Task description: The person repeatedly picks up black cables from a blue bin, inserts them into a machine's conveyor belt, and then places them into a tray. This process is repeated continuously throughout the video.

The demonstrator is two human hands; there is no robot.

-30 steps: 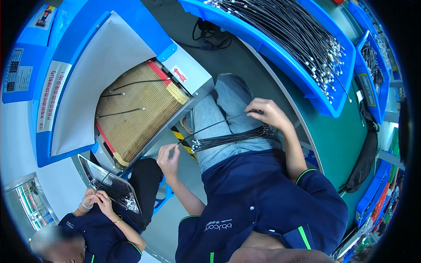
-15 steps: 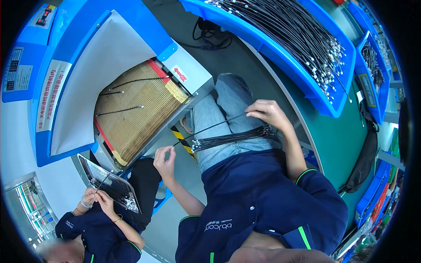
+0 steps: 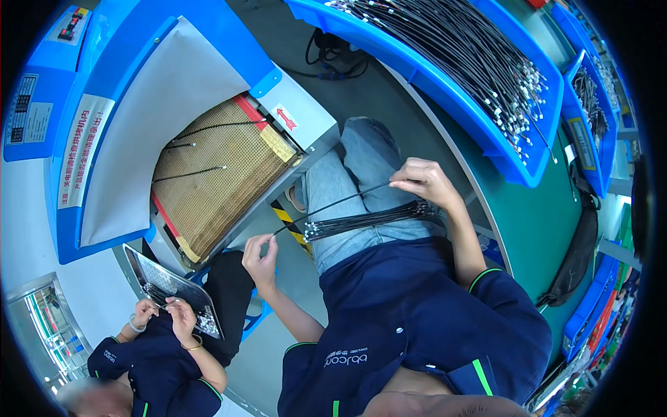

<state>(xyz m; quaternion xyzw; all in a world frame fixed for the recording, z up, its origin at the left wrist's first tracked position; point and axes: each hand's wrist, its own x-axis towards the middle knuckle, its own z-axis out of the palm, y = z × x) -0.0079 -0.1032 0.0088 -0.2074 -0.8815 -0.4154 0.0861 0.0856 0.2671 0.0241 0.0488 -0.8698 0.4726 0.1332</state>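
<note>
A single thin black cable is stretched on a slant above my lap, held at both ends. My left hand pinches its lower left end between thumb and fingers. At the upper right end, my right hand grips it the same way. Below the cable, a bundle of black cables with small silvery and white ends lies across my thighs, just under my right hand.
Ahead on the left, a blue and white machine has a brown mesh conveyor belt carrying a few black cables. A large blue bin full of cables stands on the green table. At lower left, a co-worker's hands work above a tray.
My hands and the cable between them stay nearly still. Cables on the belt have shifted slightly towards the machine's opening. The co-worker's hands have moved, and the cable in them no longer points up.
</note>
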